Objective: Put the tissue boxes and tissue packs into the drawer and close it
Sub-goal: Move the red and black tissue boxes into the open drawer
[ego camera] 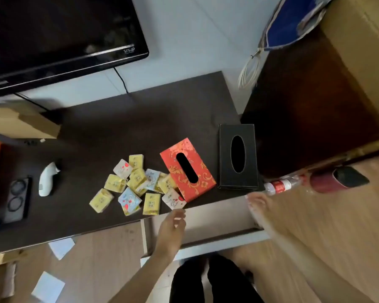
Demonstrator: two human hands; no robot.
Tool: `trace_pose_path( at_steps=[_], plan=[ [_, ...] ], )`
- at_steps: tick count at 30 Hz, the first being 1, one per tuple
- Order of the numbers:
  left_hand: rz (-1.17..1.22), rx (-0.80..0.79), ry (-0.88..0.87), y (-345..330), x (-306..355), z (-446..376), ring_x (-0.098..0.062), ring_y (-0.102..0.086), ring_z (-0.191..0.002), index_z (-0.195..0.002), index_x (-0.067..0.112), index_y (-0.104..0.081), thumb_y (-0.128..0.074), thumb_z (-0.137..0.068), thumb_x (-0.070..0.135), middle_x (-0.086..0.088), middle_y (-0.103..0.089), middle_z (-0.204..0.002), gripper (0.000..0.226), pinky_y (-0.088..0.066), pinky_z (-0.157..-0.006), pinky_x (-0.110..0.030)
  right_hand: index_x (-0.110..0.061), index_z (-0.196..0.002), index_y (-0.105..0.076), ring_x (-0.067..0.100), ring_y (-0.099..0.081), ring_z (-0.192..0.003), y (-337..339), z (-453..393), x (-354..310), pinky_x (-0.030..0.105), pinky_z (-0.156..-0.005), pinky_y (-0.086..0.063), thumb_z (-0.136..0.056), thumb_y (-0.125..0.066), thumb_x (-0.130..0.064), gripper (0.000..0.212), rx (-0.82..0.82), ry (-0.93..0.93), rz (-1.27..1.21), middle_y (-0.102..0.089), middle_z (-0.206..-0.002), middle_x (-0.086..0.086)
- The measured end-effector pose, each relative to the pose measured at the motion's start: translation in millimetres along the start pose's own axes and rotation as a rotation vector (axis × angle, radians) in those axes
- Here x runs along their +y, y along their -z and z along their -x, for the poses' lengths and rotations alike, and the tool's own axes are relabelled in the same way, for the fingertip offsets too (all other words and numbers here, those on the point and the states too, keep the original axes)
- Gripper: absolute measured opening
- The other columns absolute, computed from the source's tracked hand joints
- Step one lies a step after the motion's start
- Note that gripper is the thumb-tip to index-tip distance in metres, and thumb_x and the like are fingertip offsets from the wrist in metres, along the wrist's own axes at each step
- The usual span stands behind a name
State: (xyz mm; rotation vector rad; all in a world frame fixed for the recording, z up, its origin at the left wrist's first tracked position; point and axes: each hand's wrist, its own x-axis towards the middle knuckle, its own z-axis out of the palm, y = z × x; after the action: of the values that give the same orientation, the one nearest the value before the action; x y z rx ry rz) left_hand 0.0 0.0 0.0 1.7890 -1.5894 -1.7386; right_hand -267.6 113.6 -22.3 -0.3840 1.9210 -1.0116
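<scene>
Dark wood makes up the long low cabinet top, with a black television at its far left and pale floor boards below. Under the front edge a white drawer stands pulled out, and nothing shows inside it. On the right of the top lies a black tissue box, flat, its oval slot up. Just beside it sits a red tissue box with gold flowers, turned at an angle. Against the red box's left side lies a loose heap of small tissue packs, mostly yellow, a few white and blue, some touching, some overlapping.

The person's left hand hovers over the drawer near the closest pack, fingers loosely spread and holding nothing. The right hand reaches toward the drawer's right corner, blurred, seemingly empty with fingers extended.

The packs look light and slippery; a hurried scoop could knock some off the front edge onto the floor, missing the drawer.
</scene>
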Motion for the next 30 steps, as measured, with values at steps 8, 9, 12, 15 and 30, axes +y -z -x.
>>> trace_pose_path(
  at_steps=[8, 9, 12, 15, 30],
  plan=[
    [-0.238, 0.261, -0.053, -7.6, 70.2, -82.5, -0.017, -0.059, -0.103, -0.125, 0.019, -0.049, -0.060, -0.090, 0.027, 0.000, -0.053, -0.126, 0.038, -0.053, -0.079, -0.037, -0.015, -0.144, -0.052, 0.023, -0.049, -0.137, -10.2, -75.9, -66.8, 0.039, -0.110, -0.046, -0.093, -0.070, -0.004, 0.055, 0.299, 0.143, 0.219, -0.050, -0.151, 0.008],
    [-0.265, 0.264, -0.019, -8.5, 74.2, -92.1, -0.020, -0.058, -0.102, -0.124, 0.016, -0.048, -0.061, -0.089, 0.030, -0.004, -0.054, -0.127, 0.040, -0.053, -0.078, -0.040, -0.012, -0.149, -0.047, 0.028, -0.046, -0.141, -10.7, -86.2, -71.2, 0.043, -0.113, -0.044, -0.093, -0.072, -0.008, 0.062, 0.307, 0.108, 0.244, -0.047, -0.154, 0.011],
    [-0.339, 0.259, 0.057, -11.6, 78.6, -113.3, -0.027, -0.059, -0.105, -0.129, 0.010, -0.044, -0.064, -0.083, 0.040, -0.009, -0.054, -0.125, 0.058, -0.053, -0.083, -0.047, -0.007, -0.154, -0.040, 0.035, -0.048, -0.141, -12.6, -112.1, -74.4, 0.053, -0.114, -0.045, -0.092, -0.075, -0.022, 0.072, 0.230, 0.000, 0.238, -0.049, -0.153, 0.015],
    [-0.435, 0.288, 0.108, -15.8, 80.4, -125.5, -0.033, -0.058, -0.109, -0.132, 0.006, -0.040, -0.067, -0.083, 0.041, -0.010, -0.051, -0.127, 0.065, -0.052, -0.087, -0.052, -0.005, -0.147, -0.046, 0.036, -0.052, -0.135, -13.9, -128.3, -72.7, 0.054, -0.109, -0.048, -0.090, -0.077, -0.033, 0.071, 0.208, -0.017, 0.278, -0.053, -0.147, 0.016],
    [-0.393, 0.370, 0.158, -18.6, 101.4, -140.4, -0.028, -0.063, -0.105, -0.138, 0.015, -0.042, -0.080, -0.070, 0.033, -0.005, -0.062, -0.122, 0.080, -0.055, -0.084, -0.047, -0.009, -0.133, -0.060, 0.035, -0.063, -0.118, 19.6, -135.6, -49.0, 0.047, -0.098, -0.053, -0.090, -0.073, -0.019, 0.046, 0.214, -0.131, 0.173, -0.068, -0.127, 0.013]
  ],
)
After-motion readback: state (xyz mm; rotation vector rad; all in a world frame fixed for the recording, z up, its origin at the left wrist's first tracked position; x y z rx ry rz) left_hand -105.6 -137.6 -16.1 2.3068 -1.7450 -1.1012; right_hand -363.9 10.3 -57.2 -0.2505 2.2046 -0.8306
